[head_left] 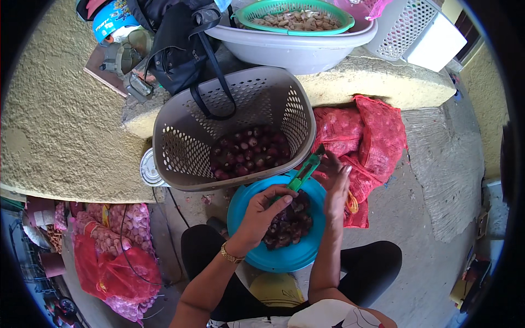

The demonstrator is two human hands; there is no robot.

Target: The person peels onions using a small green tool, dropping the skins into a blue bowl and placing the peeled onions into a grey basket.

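My left hand (261, 214), with a gold watch on its wrist, grips a green utility knife (305, 174) that points up and to the right, its dark tip by the basket's rim. Beside the tool, my right hand (336, 188) has its fingers stretched out; I see nothing held in it. Below both hands is a round blue basin (247, 203) with dark purple onion skins or pieces (289, 228) in it. Just beyond stands a grey-brown perforated basket (188, 117) with many small red onions (249, 153) at its bottom.
Red mesh sacks (377, 136) lie to the right of the basket. More mesh sacks (117, 246) of pale pink bulbs lie at the left. On a concrete ledge (383, 82) stand a grey tub (295, 46), a green colander (254, 24) of pale pieces and a black bag (180, 54), its strap hanging into the basket.
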